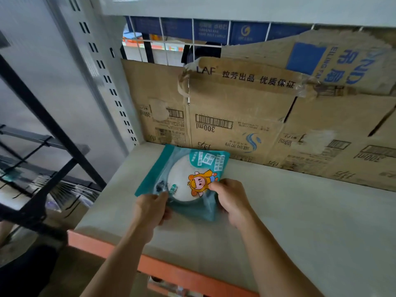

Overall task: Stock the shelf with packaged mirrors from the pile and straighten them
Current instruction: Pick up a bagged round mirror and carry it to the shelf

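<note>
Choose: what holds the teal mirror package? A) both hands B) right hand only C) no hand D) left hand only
A: the left hand and the right hand each pinch the near end of the mirror package lying on the shelf.
</note>
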